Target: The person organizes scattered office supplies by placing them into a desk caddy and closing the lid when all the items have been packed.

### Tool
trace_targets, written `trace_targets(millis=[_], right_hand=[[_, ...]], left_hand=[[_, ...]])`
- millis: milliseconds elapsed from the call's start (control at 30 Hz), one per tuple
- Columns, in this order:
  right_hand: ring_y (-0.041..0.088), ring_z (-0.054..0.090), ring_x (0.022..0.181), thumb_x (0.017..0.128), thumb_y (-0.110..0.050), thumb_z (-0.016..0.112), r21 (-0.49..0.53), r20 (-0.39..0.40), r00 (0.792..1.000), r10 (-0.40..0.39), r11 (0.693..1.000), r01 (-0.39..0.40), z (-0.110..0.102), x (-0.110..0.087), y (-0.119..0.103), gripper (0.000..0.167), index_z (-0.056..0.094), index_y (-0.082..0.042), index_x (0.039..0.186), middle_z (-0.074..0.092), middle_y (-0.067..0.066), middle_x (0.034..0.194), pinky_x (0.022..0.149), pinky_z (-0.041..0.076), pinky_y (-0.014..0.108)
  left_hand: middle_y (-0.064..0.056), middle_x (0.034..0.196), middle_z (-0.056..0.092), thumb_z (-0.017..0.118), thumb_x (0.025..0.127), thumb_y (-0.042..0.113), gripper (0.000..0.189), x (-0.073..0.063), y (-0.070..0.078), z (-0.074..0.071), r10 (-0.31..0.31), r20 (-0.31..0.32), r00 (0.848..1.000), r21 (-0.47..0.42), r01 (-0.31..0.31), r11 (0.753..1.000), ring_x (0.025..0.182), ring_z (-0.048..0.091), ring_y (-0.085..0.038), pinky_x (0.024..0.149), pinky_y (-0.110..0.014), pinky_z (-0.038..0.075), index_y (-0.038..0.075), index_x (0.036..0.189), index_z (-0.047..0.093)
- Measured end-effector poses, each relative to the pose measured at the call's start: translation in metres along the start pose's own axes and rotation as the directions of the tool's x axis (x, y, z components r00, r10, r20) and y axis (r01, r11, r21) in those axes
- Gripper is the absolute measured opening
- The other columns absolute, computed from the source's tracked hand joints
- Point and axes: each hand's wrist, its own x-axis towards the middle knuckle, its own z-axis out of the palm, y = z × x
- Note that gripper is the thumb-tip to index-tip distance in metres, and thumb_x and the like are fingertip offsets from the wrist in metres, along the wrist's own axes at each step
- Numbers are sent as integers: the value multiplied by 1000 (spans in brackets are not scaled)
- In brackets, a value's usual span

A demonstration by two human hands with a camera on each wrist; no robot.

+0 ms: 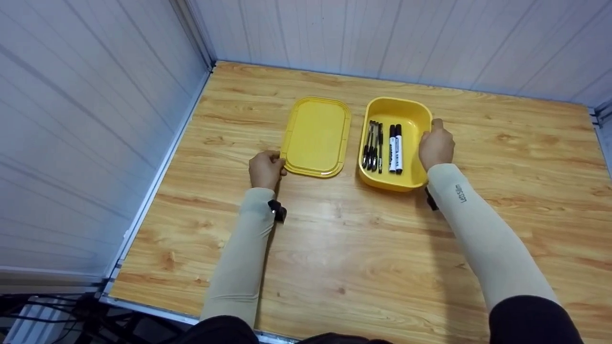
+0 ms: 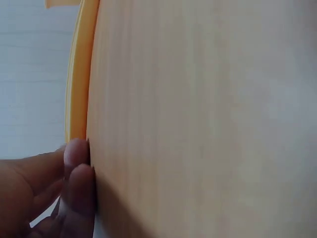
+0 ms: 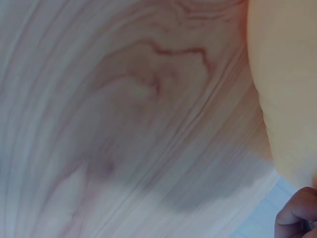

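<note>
A yellow plastic box (image 1: 401, 184) stands uncovered on the table. Inside it lie several slim black pens (image 1: 372, 148) and, to their right, two black-capped white markers (image 1: 395, 150) side by side. My right hand (image 1: 437, 147) grips the box's right wall at the rim; a curled finger (image 3: 297, 210) shows beside the wall in the right wrist view. Left of the box a flat yellow lid (image 1: 318, 136) lies apart from it. My left hand (image 1: 267, 169) pinches the lid's near left corner, its fingertips (image 2: 77, 151) against the edge in the left wrist view.
The wood-grain table (image 1: 334, 248) carries the box and lid. Pale panel walls (image 1: 311, 33) rise behind it and on the left. Dark cables (image 1: 43, 310) and metal framing show below the near left table edge.
</note>
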Motion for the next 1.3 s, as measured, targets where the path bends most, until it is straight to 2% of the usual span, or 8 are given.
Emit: trace_targets(millis=[233,533,733,900,1033,1167,1233,1300], right_hand=[[45,63,101,103,-11,38,-3,-15,1000,-20,1000,20,-3,1,3,42,39,-1,144,62,31,118,84,52,54],[46,60,111,103,-12,38,-1,5,1000,4,1000,-4,-11,8,11,44,36,-1,146,60,32,122,91,49,56],[47,60,107,105,-18,36,-40,77,997,3,999,0,-18,13,10,48,27,-1,149,59,34,121,88,50,57],[49,48,125,104,-39,38,-109,126,992,-16,994,30,-32,20,-4,66,18,-1,154,43,33,142,103,40,59],[41,40,133,103,-45,39,-88,122,986,-116,988,127,-43,24,-38,66,26,-4,154,35,25,149,109,37,54],[32,39,133,103,-34,46,-45,168,939,-300,949,311,-39,26,-88,50,45,-6,145,43,16,145,110,36,46],[32,39,134,102,-26,51,-69,211,892,-401,904,422,-30,25,-110,42,53,-5,139,49,15,143,114,32,46],[35,42,131,100,-19,56,-121,264,829,-493,836,535,-17,23,-125,36,60,-2,131,56,17,137,114,29,50]], left_hand=[[-14,90,70,64,91,0,26,-5,4,1,-69,20,997,-156,72,985,61,68,-16,55,-23,56,-2,117,69],[-13,84,68,63,89,-2,23,-29,0,2,-90,-1,996,-189,89,978,57,66,-16,55,-26,56,-2,111,70],[-14,83,68,63,90,-1,22,-33,0,4,-70,-28,997,-234,62,970,57,66,-17,55,-27,56,-2,111,70],[-14,83,69,63,90,0,23,-39,-3,2,-80,-44,996,-229,68,971,57,67,-17,54,-25,56,-1,111,71],[-14,82,69,63,90,0,22,-48,-4,-1,-92,-56,994,-253,75,965,57,68,-19,54,-26,56,-1,110,71],[-14,79,69,63,89,-1,21,-55,-3,-4,-89,-94,992,-260,62,964,56,67,-19,53,-27,56,-1,108,72],[-13,79,68,63,89,0,21,-59,-2,-2,-90,-102,991,-258,60,964,57,67,-18,54,-27,56,0,108,71],[-12,80,68,63,89,1,22,-65,-2,1,-94,-101,990,-255,66,965,57,67,-17,54,-27,56,0,109,71]])
